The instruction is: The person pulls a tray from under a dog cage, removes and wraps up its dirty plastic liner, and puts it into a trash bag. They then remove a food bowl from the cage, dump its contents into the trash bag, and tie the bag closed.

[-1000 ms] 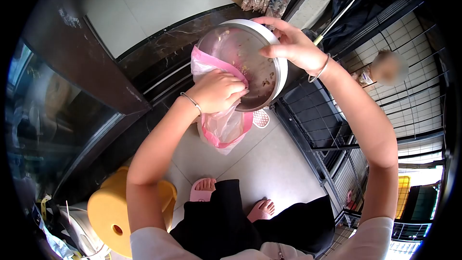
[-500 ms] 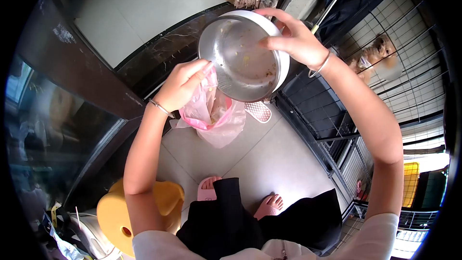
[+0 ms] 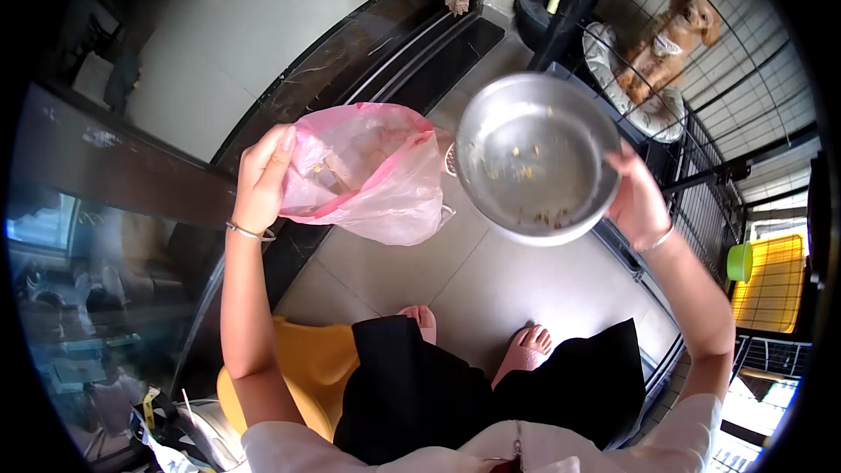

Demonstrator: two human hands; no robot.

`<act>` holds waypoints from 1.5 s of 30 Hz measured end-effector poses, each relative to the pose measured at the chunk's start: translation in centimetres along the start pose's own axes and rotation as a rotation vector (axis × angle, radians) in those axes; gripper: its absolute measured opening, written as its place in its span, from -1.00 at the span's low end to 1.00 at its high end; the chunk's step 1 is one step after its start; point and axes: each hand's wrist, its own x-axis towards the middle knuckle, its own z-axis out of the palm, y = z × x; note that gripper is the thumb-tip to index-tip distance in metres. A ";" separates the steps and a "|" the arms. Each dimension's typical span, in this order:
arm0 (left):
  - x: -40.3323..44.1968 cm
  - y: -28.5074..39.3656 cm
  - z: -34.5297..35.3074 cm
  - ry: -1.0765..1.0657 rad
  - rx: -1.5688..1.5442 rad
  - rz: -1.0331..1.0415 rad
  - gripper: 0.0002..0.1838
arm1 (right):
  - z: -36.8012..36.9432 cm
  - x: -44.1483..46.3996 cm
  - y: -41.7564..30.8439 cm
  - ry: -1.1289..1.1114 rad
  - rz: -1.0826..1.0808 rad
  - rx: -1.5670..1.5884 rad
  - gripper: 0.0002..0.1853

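My left hand (image 3: 265, 177) pinches the rim of a pink plastic bag (image 3: 399, 197), whose mouth gapes open with some scraps showing inside. To the right of the bag, my right hand (image 3: 637, 197) grips the side of a round metal bowl (image 3: 534, 149) with a white outside. The bowl is held up facing me, and yellowish and brown crumbs stick to its inner surface. A small gap separates bowl and bag. My right fingers are partly blurred, with some hidden behind the bowl.
A brown dog (image 3: 666, 48) sits in a wire cage (image 3: 745, 79) at the upper right, by a patterned pet bed (image 3: 600, 44). A yellow stool (image 3: 307, 368) stands beside my legs. A dark door sill (image 3: 350, 61) runs behind the bag. A green cup (image 3: 740, 261) hangs at right.
The bowl has moved right and down, away from the bag, and now faces me more. My left hand has shifted left, spreading the bag's mouth wider. The dog is now sitting up in fuller view.
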 end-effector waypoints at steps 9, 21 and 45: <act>-0.2 0.3 -0.1 0.154 0.114 -0.108 -0.66 | -16.6 -6.0 25.3 0.337 0.248 0.302 -0.44; -0.8 4.1 -0.1 0.202 0.589 -0.046 -0.71 | -21.5 -7.4 33.4 0.355 0.148 0.493 -0.42; -2.7 5.5 -3.1 0.034 0.714 0.153 -0.73 | 14.0 19.7 10.1 -0.273 -0.606 -1.264 -0.74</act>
